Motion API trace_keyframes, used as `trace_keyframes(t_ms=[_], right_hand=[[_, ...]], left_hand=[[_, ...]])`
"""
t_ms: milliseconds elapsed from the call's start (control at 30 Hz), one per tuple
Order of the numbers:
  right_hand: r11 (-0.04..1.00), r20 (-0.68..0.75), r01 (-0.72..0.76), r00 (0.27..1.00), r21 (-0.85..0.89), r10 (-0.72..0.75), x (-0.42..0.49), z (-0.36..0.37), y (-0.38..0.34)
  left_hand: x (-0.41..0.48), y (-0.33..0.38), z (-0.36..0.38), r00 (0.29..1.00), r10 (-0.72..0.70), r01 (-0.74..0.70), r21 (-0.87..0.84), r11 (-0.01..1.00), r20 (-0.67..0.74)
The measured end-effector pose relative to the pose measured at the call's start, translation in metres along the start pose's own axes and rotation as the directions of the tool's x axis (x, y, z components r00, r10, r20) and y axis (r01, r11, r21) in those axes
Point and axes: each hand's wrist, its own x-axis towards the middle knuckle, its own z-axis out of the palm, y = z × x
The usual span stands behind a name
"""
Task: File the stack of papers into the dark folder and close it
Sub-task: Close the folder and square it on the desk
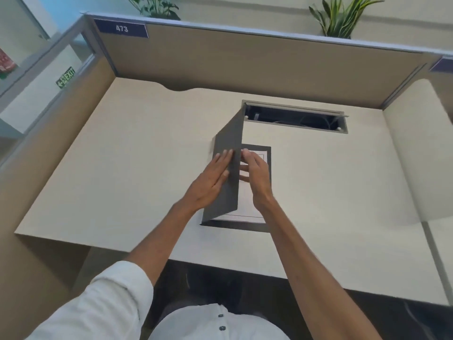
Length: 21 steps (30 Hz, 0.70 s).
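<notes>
The dark grey folder [231, 133] lies in the middle of the desk. Its front cover stands almost upright, partway over. The white stack of papers [245, 209] lies inside on the folder's back cover [267, 153]. My left hand [212, 180] rests flat with spread fingers against the outer face of the raised cover. My right hand [256, 176] is on the other side, fingers at the cover's free edge, above the papers. The raised cover and my right hand hide part of the papers.
The folder lies on a cream desk [122, 168] with beige partition walls [220, 62] behind and at the left. An open cable tray slot [296, 119] is cut into the desk just behind the folder. Plants stand beyond the partition.
</notes>
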Motion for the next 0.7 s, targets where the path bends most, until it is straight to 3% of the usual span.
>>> trace_keyframes(t_ms=[200,367,500,700], right_hand=[[0.983,-0.221,-0.038,0.975,-0.177,-0.002,0.002,-0.051,0.022],[0.926,-0.330,-0.189,0.941,-0.327,0.075,0.003,-0.083,0.047],[0.842,-0.330,-0.210,0.943,-0.496,0.041,0.000,-0.087,0.067],[0.610,-0.168,-0.142,0.986,-0.780,0.014,-0.008,-0.077,0.096]], left_hand=[[0.010,0.006,0.035,0.982,-0.099,0.081,0.115,0.990,0.158],[0.010,-0.003,0.049,0.954,-0.192,0.147,0.198,0.969,0.232],[0.011,-0.012,0.056,0.945,-0.234,0.168,0.272,0.948,0.231],[0.009,-0.022,0.066,0.948,-0.224,0.123,0.390,0.913,0.224]])
